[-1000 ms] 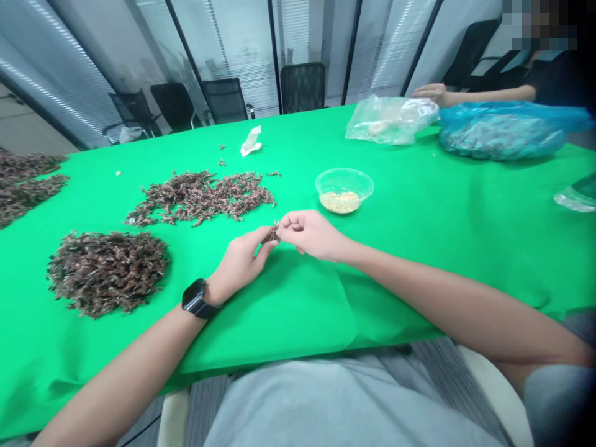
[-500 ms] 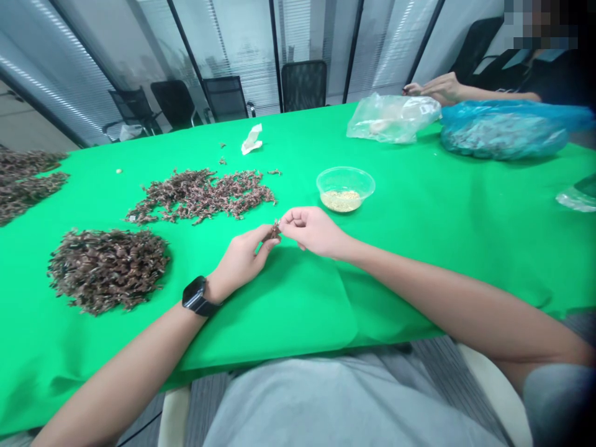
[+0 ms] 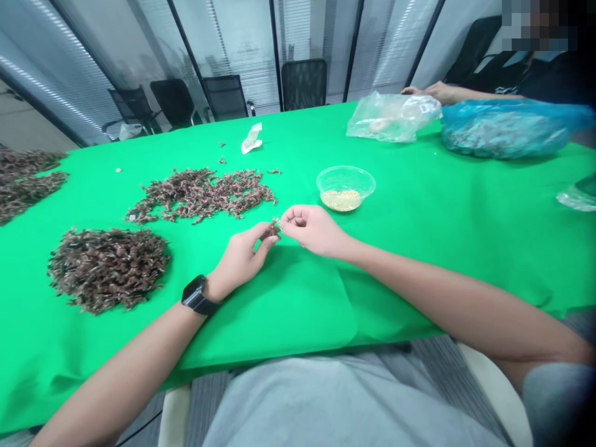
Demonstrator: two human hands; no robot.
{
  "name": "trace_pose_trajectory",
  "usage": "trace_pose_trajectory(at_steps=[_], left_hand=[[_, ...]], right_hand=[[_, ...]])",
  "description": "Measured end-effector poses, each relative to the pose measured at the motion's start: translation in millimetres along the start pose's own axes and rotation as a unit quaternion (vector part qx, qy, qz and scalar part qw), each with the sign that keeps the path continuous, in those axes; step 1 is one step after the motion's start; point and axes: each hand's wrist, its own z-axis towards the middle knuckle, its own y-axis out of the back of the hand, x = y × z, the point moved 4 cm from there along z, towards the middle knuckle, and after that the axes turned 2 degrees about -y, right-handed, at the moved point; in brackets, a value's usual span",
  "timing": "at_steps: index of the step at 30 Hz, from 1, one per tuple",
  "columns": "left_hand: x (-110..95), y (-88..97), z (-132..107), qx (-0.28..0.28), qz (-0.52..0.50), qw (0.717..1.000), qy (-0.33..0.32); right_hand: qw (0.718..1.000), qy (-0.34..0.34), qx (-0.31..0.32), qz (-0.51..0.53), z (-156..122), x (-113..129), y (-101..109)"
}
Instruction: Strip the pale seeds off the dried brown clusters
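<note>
Green table cloth (image 3: 419, 248): left hand (image 3: 239, 257) and right hand (image 3: 311, 230) both pinch one small brown pod (image 3: 274, 228) at fingertips, beside clear bowl (image 3: 345, 186)

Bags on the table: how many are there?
3: clear bag at the far edge, blue bag right of it, third bag cut off at the picture's right edge. Others may be hidden.

One head-worn camera is looking forward and down across the green worktop (image 3: 419, 248), sitting close enough that the left hand (image 3: 239, 257) and right hand (image 3: 313, 230) are meeting at frame centre, the glass wall (image 3: 233, 37) running along the top.
</note>
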Motion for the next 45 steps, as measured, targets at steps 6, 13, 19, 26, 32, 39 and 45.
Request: trace_pose_trajectory(at_steps=[6,13,19,26,32,39,45], left_hand=[[0.5,0.5,-0.3,-0.002,-0.002,1.0,0.011],[-0.1,-0.2,-0.6,0.003,0.004,1.0,0.003],[1.5,-0.7,-1.5,0.002,0.018,1.0,-0.006],[1.6,-1.0,-1.8,0.01,0.029,0.999,-0.008],[1.2,-1.3,-3.1,0.016,0.047,0.999,-0.015],[1.2,-3.2,-3.7,-0.005,0.042,0.999,-0.018],[-1.3,0.8,-4.1,-0.014,0.083,0.995,-0.055]], right_hand=[[0.998,0.041,0.011,-0.04,-2.4,-0.4,-3.9],[0.999,0.035,0.018,-0.032,-1.0,-3.1,-5.2],[0.998,0.038,0.02,-0.041,-0.9,-2.4,-5.5],[0.994,0.064,0.006,-0.09,-3.3,2.1,-5.5],[0.99,0.082,-0.018,-0.112,-6.1,6.5,-7.0],[0.993,0.072,-0.035,-0.085,-10.5,7.7,-9.4],[0.999,-0.036,-0.009,0.031,-11.1,1.1,-14.1]])
